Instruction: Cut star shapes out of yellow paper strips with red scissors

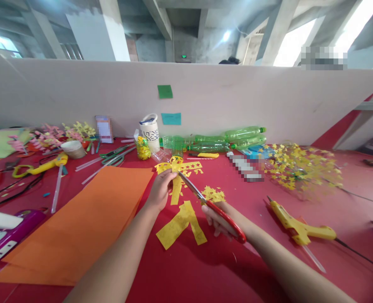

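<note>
My left hand (pixel 161 188) pinches a yellow paper strip (pixel 176 189) near its upper part, and the strip hangs down beside the fingers. In my right hand (pixel 220 219) are red-handled scissors (pixel 226 219), their blades pointing up and left, with the tips at the strip by my left fingertips. Just beyond lie yellow paper scraps with star-shaped holes (pixel 192 166). A small pile of yellow paper stars (pixel 213 194) sits behind my right hand. Two broad yellow paper pieces (pixel 173 227) rest on the red table below my hands.
Orange sheets (pixel 88 223) cover the left side. A yellow glue gun (pixel 296 225) lies at the right, below a bunch of yellow stars (pixel 295 168). Green bottles (pixel 211 143), a white cup (pixel 150 132) and a yellow cutter (pixel 208 155) stand or lie toward the partition (pixel 110 88).
</note>
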A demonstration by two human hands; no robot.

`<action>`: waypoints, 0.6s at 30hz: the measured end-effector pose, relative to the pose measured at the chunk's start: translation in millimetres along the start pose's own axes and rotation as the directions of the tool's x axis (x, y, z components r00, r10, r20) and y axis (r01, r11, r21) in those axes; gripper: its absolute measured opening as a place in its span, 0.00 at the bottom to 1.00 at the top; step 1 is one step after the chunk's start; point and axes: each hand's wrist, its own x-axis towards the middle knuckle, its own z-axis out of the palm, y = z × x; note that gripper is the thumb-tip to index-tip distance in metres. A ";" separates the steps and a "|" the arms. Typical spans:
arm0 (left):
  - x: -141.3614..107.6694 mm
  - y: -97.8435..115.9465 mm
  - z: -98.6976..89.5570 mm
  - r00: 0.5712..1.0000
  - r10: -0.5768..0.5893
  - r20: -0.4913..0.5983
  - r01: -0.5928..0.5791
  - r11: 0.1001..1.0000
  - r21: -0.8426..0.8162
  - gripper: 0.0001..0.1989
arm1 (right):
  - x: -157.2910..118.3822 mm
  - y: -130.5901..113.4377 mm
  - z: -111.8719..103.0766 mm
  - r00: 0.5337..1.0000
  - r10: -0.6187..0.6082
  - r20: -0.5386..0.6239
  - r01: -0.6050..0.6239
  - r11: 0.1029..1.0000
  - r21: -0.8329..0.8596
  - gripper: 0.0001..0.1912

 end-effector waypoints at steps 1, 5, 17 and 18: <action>0.3 -0.1 -0.6 1.000 -0.008 0.002 0.008 1.000 0.004 0.06 | 0.1 -0.2 -0.1 1.000 0.007 0.006 -0.007 1.000 0.002 0.23; 1.6 -0.3 -2.6 1.000 -0.022 0.002 0.022 1.000 0.020 0.06 | 0.2 -2.5 1.1 1.000 0.019 -0.005 -0.019 1.000 0.013 0.23; 2.0 1.5 -0.7 0.999 -0.046 -0.006 0.046 0.998 -0.045 0.10 | -0.3 0.1 0.1 0.999 -0.015 0.040 0.012 0.997 0.080 0.25; 2.6 -0.1 -0.4 0.999 -0.044 -0.025 0.043 0.998 -0.050 0.11 | -1.1 0.0 0.1 0.997 -0.042 0.059 0.035 0.992 0.120 0.25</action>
